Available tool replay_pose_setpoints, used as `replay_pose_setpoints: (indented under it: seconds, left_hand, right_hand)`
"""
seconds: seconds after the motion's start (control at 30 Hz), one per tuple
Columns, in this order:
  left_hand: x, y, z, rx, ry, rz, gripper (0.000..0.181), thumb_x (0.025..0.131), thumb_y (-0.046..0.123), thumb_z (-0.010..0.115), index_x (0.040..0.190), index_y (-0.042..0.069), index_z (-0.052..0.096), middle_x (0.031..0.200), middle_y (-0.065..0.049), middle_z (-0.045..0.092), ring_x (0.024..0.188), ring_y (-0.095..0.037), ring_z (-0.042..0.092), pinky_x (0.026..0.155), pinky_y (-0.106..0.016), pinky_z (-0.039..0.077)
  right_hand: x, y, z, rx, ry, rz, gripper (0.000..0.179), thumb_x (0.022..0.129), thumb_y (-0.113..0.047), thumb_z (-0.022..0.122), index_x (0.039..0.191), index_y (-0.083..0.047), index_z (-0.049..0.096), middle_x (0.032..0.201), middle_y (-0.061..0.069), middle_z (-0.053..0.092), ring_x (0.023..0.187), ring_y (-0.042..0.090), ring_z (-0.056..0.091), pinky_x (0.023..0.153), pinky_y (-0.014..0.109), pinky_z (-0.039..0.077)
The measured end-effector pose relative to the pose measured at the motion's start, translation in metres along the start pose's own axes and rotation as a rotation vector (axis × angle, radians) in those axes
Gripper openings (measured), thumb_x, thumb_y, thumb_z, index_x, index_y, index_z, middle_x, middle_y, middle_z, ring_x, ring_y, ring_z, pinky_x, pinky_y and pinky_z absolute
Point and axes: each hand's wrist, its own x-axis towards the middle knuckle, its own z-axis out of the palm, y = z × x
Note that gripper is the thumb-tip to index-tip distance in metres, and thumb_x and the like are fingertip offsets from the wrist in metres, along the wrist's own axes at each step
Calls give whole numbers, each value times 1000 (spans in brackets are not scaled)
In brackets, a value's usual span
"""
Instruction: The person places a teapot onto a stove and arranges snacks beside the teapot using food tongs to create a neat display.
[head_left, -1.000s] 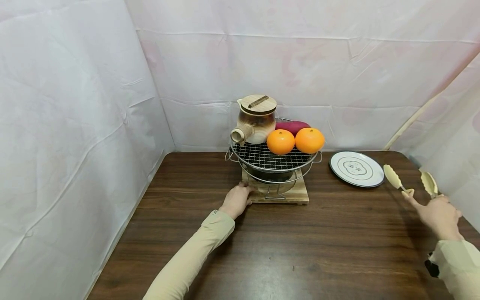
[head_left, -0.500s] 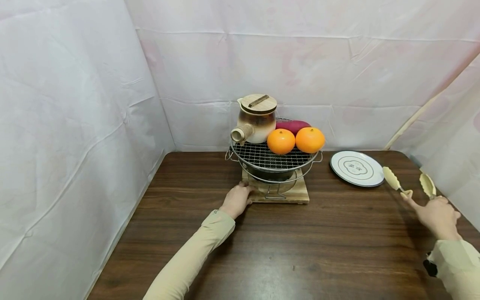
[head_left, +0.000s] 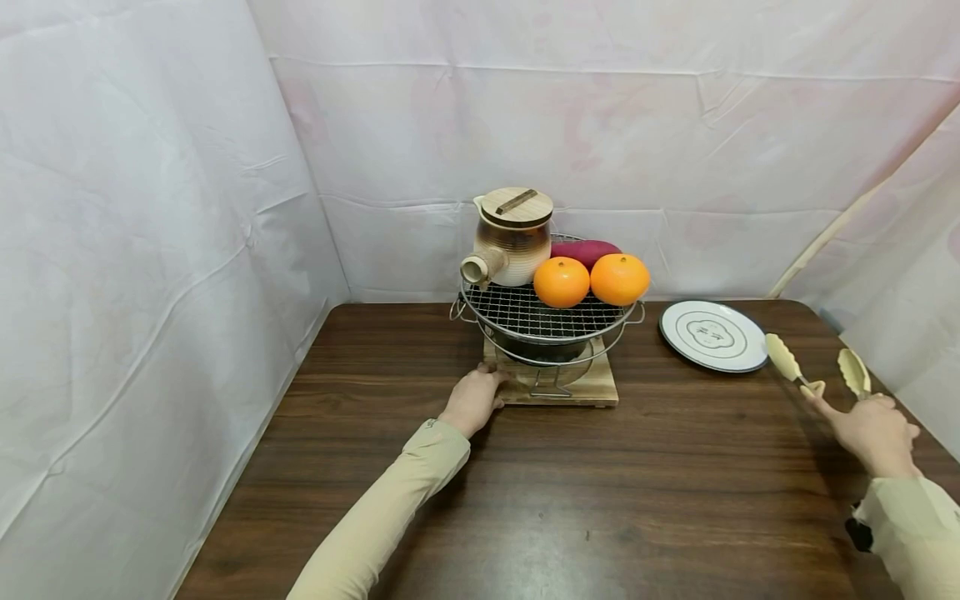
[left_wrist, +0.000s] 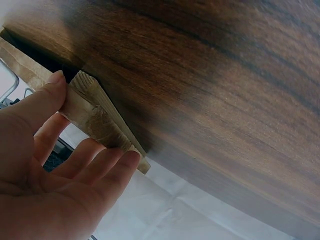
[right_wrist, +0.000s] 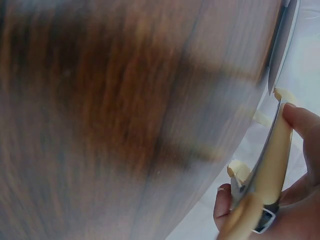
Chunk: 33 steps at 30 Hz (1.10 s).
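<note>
My left hand (head_left: 474, 402) grips the front left corner of a pale wooden board (head_left: 600, 390). In the left wrist view the thumb lies on one side of the board (left_wrist: 82, 111) and the other fingers on the opposite side. A round wire-topped grill (head_left: 517, 321) stands on this board. At the far right my right hand (head_left: 876, 433) holds cream-tipped tongs (head_left: 783, 357), their two heads spread apart over the table. The right wrist view shows the thumb along one arm of the tongs (right_wrist: 274, 165), with fingers by the other arm.
On the grill's mesh stand a brown-and-cream clay teapot (head_left: 517, 254) with a wooden lid, two oranges (head_left: 562, 282) and a purple sweet potato (head_left: 588, 251). A white plate (head_left: 678, 343) lies between grill and tongs. White cloth walls (head_left: 405, 133) border the dark wooden table (head_left: 600, 492).
My right hand and the tongs have drifted very slightly left. The left hand, board, grill and the things on it hold their places.
</note>
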Motion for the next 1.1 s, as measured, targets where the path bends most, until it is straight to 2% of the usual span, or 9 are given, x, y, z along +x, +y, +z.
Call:
replay_pose_setpoints:
  seconds: [0.37, 0.73, 0.9, 1.1]
  left_hand:
    - [0, 0, -1, 9, -11, -11, 41, 84, 16, 74, 124, 19, 66, 126, -10, 63, 103, -29, 67, 81, -38, 58]
    - [1, 1, 0, 4, -20, -12, 41, 84, 16, 75, 124, 19, 66, 122, -8, 66, 103, -29, 68, 81, -39, 58]
    - [1, 2, -2, 10, -40, -18, 41, 85, 18, 74, 125, 19, 65, 127, -9, 63, 104, -29, 67, 82, -38, 58]
    - [0, 2, -3, -5, -30, -17, 41, 84, 17, 74, 124, 19, 65, 126, -10, 63, 102, -29, 68, 81, -39, 58]
  right_hand:
    - [0, 0, 1, 6, -27, 36, 107, 89, -71, 38, 99, 36, 38, 88, 48, 40, 81, 65, 48, 64, 60, 35]
    - [-5, 3, 7, 26, -14, -10, 100, 91, -66, 38, 95, 35, 41, 84, 45, 40, 80, 63, 48, 64, 61, 34]
    - [-8, -1, 7, 19, 9, -9, 102, 92, -65, 38, 95, 37, 38, 84, 47, 38, 82, 65, 41, 66, 63, 34]
    - [-9, -4, 8, 23, 35, -9, 103, 92, -63, 38, 98, 40, 37, 87, 50, 36, 84, 65, 37, 67, 64, 33]
